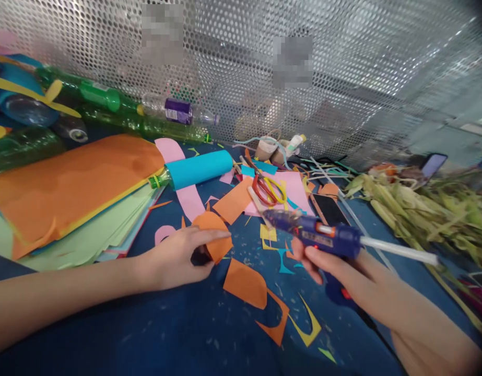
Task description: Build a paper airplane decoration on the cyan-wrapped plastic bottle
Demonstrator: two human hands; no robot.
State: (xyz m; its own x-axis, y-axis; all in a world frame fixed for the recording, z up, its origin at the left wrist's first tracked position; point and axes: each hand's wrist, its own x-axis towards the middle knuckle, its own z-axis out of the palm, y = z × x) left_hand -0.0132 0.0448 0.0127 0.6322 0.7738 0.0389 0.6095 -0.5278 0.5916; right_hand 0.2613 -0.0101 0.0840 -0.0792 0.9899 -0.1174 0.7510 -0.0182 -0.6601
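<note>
My left hand [178, 256] is closed on a rounded piece of orange paper [209, 223], with the index finger across it and the thumb below. My right hand [358, 277] grips a blue hot glue gun [337, 241], its nozzle pointing left above the table. From the gun's back a white glue stick [401, 249] juts out. Between and below the hands lies another orange paper piece [245, 284] with one rounded end. Beyond the left hand rests a plastic bottle wrapped in blue paper [199, 168], its green cap facing left.
Scissors with red and yellow handles [270, 189] lie among paper scraps. A stack of coloured paper [80, 183] is at left, plastic bottles [100, 96] behind it. A phone [332, 213] and corn husks [424, 209] are at right. Perforated metal mesh [233, 47] rises behind the table.
</note>
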